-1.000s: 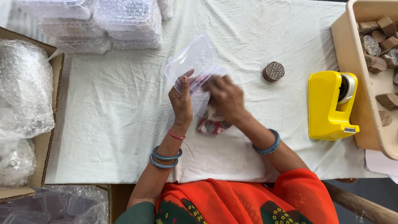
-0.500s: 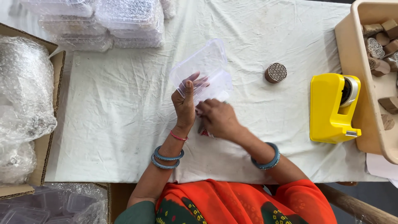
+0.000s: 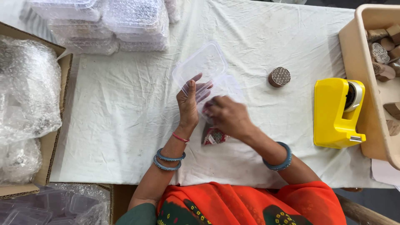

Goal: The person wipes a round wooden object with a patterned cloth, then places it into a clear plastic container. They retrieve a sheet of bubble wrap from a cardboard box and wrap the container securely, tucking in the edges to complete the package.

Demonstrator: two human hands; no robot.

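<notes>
At frame centre, the left hand [image 3: 188, 104] grips an open clear plastic hinged box [image 3: 202, 66], tilted. The right hand [image 3: 225, 116] pinches a red patterned cloth pouch [image 3: 213, 136] at its mouth; seemingly packing, needing careful tucking.

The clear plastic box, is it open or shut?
Open: the clear box has its lid tilted up in the left hand.

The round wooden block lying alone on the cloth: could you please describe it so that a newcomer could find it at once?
Start at the white cloth-covered table and find the yellow plastic tape dispenser near its right side. Just left of it and farther from the person stands a small round wooden block with a pale lattice pattern carved on top. Unlike the blocks in the beige plastic tub, it sits alone.
</notes>
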